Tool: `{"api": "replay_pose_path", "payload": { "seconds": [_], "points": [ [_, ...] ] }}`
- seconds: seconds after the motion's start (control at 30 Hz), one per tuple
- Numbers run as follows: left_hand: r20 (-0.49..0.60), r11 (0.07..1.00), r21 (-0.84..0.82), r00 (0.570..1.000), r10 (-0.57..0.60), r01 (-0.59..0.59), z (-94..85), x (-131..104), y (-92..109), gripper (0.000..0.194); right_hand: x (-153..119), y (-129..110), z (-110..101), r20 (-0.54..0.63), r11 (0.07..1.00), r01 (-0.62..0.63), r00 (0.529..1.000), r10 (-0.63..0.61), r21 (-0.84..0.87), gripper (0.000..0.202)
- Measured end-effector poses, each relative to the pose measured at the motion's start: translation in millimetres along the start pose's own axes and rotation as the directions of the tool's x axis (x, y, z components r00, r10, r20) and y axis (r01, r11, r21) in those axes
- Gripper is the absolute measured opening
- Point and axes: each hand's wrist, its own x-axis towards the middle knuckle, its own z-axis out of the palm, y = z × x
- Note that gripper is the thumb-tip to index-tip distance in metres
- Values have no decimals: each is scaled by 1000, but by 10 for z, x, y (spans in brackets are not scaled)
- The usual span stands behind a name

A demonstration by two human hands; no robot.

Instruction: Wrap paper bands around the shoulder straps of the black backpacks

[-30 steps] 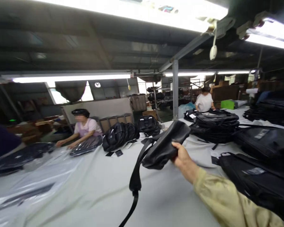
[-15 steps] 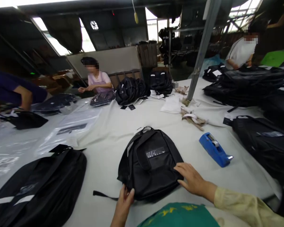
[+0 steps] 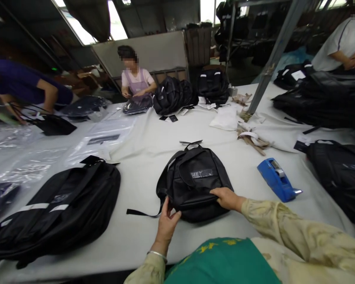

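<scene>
A black backpack [image 3: 201,189] lies on the white-covered table in front of me, its top loop pointing away and a clear tape strip across its panel. My left hand [image 3: 167,223] pinches the backpack's lower left edge, thumb and fingers at the fabric. At the lower right edge, my right hand [image 3: 226,198] has its fingers closed on the black fabric. A loose black strap extends left from the bag's lower left corner. To the right sits a blue tape dispenser [image 3: 276,179], touched by neither hand.
Another black backpack [image 3: 77,205] lies at left, with clear plastic bags [image 3: 103,136] behind it. More backpacks [image 3: 340,169] are at right. A metal post [image 3: 269,67] rises from the table. Three people work around the far side.
The view has shifted, so most things sit differently in the picture. My right hand has moved left along the backpack's lower edge, and its spread fingers have closed.
</scene>
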Motion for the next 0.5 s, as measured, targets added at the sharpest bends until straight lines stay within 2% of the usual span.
{"api": "replay_pose_path", "payload": {
  "seconds": [0.1, 0.2, 0.37, 0.43, 0.5],
  "points": [
    [12, 998, 62, 1000, 19, -20, 98, 22, 50, 107, 9, 25, -56, -47, 996, 15, 999, -12, 83, 50],
    [-7, 987, 156, 999, 37, -35, 130, 8, 4, 117, -12, 7, -53, -107, 993, 1, 994, 12, 120, 45],
    [-20, 999, 32, 1000, 19, -18, -22, -137, -265, 91, -74, 8, -106, -170, 977, -3, 985, 40, 213, 36],
    [-96, 995, 102, 995, 30, -20, -48, -195, -335, 77, -88, 6, -144, -163, 971, -7, 986, 47, 240, 35],
    [-135, 953, 293, 984, 116, -72, -27, -206, -331, 60, -90, -4, -171, -152, 970, -14, 987, 52, 242, 37]
  ]
}}
